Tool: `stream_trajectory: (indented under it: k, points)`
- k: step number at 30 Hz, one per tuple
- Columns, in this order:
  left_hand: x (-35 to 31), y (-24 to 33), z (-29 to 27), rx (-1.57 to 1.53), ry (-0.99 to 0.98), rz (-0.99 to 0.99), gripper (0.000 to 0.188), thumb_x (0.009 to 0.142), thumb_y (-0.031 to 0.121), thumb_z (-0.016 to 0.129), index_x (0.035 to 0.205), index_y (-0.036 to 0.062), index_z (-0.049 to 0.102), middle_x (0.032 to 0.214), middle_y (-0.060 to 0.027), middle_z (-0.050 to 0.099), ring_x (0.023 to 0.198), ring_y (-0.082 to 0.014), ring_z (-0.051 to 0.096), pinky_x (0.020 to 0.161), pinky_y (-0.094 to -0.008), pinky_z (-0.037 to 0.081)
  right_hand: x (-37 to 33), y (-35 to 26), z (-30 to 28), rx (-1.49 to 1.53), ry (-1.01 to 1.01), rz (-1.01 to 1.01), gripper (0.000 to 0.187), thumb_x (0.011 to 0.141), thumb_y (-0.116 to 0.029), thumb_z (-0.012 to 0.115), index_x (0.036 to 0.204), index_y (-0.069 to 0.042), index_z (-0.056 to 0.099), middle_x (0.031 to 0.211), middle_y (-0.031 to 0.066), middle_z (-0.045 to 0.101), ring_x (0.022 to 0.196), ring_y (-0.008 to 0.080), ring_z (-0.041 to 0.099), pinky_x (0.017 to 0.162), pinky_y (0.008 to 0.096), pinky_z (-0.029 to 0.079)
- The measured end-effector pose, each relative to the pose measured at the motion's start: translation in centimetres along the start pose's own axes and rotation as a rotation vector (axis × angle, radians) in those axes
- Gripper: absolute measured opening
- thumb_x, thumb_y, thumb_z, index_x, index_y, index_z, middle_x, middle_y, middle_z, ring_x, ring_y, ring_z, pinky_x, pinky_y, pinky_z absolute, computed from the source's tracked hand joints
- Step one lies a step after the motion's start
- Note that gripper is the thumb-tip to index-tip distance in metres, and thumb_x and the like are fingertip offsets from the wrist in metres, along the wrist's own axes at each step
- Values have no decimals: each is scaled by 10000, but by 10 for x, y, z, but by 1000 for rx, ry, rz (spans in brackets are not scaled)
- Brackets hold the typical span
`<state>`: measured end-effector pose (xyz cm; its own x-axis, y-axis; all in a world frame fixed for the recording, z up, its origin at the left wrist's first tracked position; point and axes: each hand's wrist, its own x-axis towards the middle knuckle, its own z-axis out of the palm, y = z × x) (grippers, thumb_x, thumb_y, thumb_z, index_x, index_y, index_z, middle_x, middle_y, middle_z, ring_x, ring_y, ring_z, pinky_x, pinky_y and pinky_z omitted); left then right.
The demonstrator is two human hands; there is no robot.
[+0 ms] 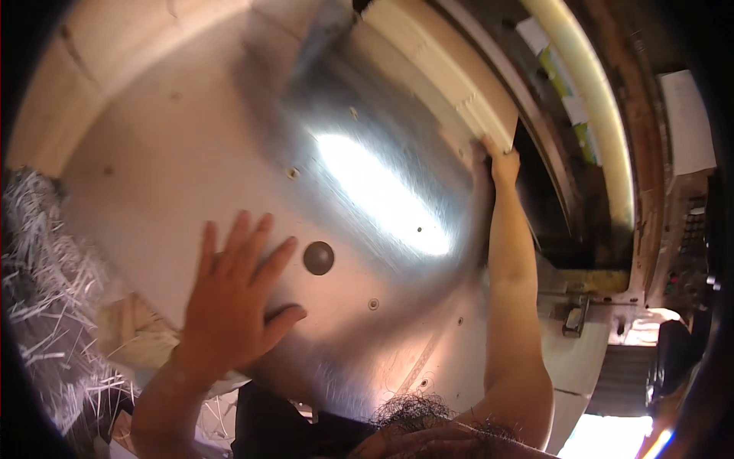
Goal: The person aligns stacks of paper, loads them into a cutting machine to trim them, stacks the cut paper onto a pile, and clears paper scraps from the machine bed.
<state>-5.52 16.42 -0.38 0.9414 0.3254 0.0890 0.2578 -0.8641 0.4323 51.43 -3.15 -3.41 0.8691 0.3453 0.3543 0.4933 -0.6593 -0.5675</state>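
Note:
My left hand [233, 298] hovers over or rests on a shiny metal table [222, 145], fingers spread and holding nothing. Just right of its fingertips is a dark round disc [319, 258] in the table surface. My right arm reaches far forward, and my right hand [503, 162] grips the near end of a long cream stack of paper [436, 57]. Its thumb shows on the stack's left side; the other fingers are partly hidden. The stack lies along the machine's edge at the upper right.
White shredded paper strips [46, 283] heap up at the left edge. Another pale stack or panel [84, 69] curves along the upper left. To the right run the machine's metal bar [535, 115] and a pale yellow rail [596, 84]. Small round holes dot the table.

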Motion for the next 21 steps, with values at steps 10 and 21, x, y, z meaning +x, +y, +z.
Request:
stream_trajectory:
  k: [10, 21]
  points:
    - [-12, -1, 18, 33, 154, 31, 777, 923, 601, 658, 1534, 150, 492, 1628, -172, 389, 1531, -400, 314, 1247, -642, 178, -108, 3, -11, 471, -93, 26, 1264, 859, -306, 847, 1663, -63, -97, 1684, 297, 215, 1578, 376, 230, 1271, 478, 178]
    - [-6, -8, 14, -60, 143, 78, 759, 932, 559, 665, 1526, 120, 488, 1625, -182, 387, 1549, -374, 278, 1265, -596, 142, -305, -149, -83, -302, -612, -64, 1259, 772, -645, 776, 1685, -110, 93, 1723, 270, 104, 1595, 464, 55, 1241, 651, -10]
